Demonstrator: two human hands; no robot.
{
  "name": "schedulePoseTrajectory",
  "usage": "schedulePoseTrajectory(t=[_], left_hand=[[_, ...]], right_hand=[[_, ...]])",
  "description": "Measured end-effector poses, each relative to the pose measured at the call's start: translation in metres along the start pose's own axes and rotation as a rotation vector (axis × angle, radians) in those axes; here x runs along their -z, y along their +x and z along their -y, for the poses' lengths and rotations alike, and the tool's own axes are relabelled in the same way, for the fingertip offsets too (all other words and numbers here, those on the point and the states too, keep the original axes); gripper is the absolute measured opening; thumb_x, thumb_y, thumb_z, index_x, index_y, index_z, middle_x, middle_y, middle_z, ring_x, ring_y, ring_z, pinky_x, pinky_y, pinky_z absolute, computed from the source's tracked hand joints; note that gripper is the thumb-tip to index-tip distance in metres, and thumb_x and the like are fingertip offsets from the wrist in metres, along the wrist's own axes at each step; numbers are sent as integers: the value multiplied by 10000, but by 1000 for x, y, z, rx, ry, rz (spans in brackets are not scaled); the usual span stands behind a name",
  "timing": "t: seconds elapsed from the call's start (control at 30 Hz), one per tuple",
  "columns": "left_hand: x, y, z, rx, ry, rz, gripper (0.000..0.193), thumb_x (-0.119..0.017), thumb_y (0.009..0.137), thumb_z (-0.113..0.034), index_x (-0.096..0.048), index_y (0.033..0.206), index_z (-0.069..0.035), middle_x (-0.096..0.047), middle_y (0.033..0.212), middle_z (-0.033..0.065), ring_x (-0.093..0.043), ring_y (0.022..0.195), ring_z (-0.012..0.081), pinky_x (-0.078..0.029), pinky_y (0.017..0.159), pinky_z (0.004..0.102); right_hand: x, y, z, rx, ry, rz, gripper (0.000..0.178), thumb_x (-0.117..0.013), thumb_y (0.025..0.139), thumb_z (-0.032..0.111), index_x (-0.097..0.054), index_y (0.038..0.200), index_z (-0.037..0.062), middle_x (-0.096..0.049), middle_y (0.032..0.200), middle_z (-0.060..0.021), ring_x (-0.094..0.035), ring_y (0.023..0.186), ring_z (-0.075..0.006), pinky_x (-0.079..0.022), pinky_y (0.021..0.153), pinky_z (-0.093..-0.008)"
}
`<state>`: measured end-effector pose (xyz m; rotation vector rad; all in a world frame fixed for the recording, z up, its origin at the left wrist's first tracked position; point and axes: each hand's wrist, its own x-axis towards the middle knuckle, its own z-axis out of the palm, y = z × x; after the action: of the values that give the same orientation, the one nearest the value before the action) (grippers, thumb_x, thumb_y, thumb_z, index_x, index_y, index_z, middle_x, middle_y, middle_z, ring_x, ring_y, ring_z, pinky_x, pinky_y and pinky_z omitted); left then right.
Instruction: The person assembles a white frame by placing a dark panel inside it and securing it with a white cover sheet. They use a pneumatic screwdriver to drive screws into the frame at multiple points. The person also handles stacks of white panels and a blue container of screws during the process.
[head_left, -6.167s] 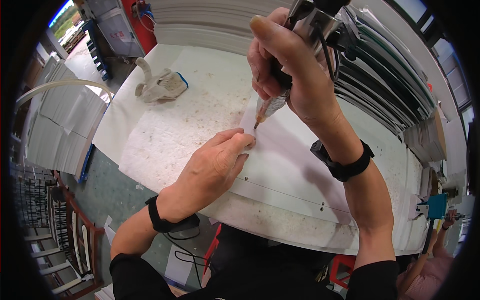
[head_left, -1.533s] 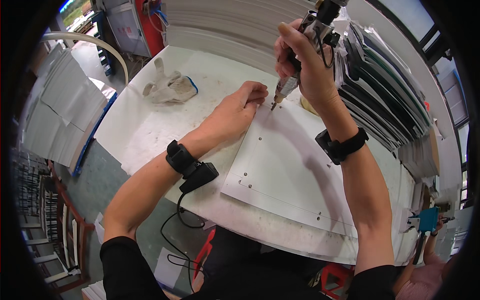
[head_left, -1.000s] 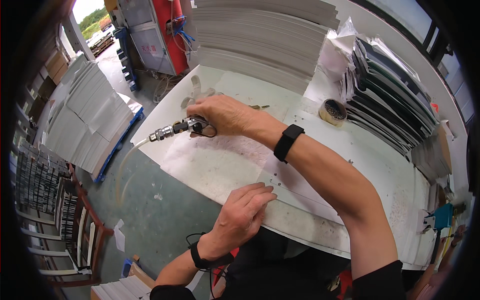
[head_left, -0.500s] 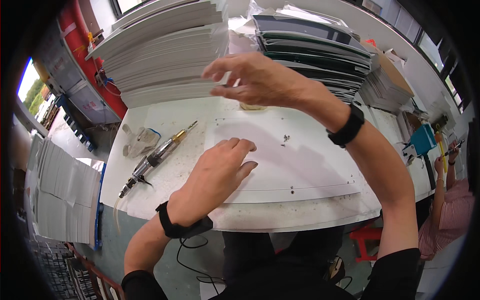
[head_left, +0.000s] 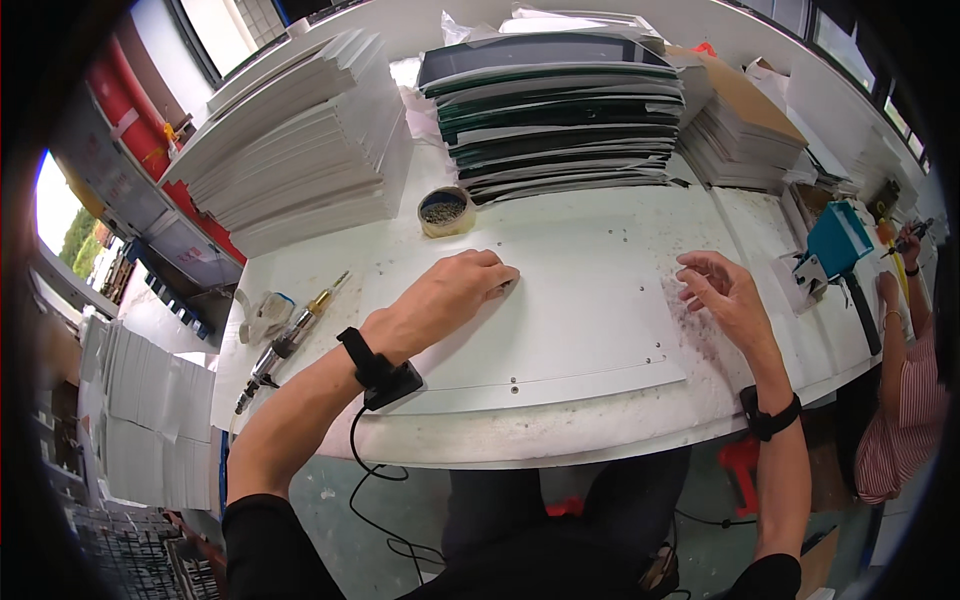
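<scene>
A flat white panel (head_left: 580,330) lies on the table before me, with several small screws (head_left: 514,385) standing along its edges. My left hand (head_left: 455,295) rests over the panel's left half. Its thumb and fingers are pinched together on small, dark metal bits that look like screws, mostly hidden by the fingertips. To the right, above the table just past the panel's edge, my right hand (head_left: 728,300) is held with loosely curled fingers apart and nothing in them. Beyond the left hand stands a round yellowish tub (head_left: 455,229) filled with small screws.
A power screwdriver (head_left: 295,338) lies at the left beside a crumpled pale glove (head_left: 264,318). Stacks of white panels (head_left: 300,150) and dark panels (head_left: 560,110) line the back. A teal tool (head_left: 838,238) sits at right, near another person's arm (head_left: 890,330).
My right hand has moved from the tub area out to the right. My left hand has come to the screw pile on the panel, its fingers now closed there. The view has shifted.
</scene>
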<state>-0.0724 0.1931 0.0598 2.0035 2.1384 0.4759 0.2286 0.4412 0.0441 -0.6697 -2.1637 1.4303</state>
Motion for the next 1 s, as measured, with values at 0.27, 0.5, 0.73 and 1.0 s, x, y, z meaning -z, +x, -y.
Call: schedulePoseTrajectory(t=[0.27,0.5,0.73,1.0], left_hand=[[0,19,-11,-11,296,120,142,-600,954,-48,-618,1080,17,-660,1009,187,-664,934,373,-540,856,450],[8,32,-19,90,174,186,110,-588,910,-41,-572,996,26,-650,917,197,-634,835,385,-493,786,466],[27,23,2,150,56,-88,131,-656,876,-7,-596,987,29,-683,859,196,-678,779,320,-530,730,402],[65,28,51,226,166,-333,156,-707,920,-79,-709,1039,22,-732,923,189,-703,786,317,-549,748,398]], right_hand=[[28,-24,-11,-38,-66,272,330,-691,996,225,-689,1214,-22,-726,1044,-106,-688,900,-172,-561,835,-303],[56,-68,-36,-112,-11,142,277,-676,1001,154,-683,1213,-23,-717,1051,-90,-675,935,-141,-550,868,-291],[42,-93,-56,41,39,-103,167,-663,997,92,-704,1113,-22,-718,1020,-76,-678,906,-126,-543,836,-268],[31,-97,-60,156,1,-196,110,-622,1002,36,-693,1052,-32,-699,984,-90,-671,862,-147,-544,803,-275]])
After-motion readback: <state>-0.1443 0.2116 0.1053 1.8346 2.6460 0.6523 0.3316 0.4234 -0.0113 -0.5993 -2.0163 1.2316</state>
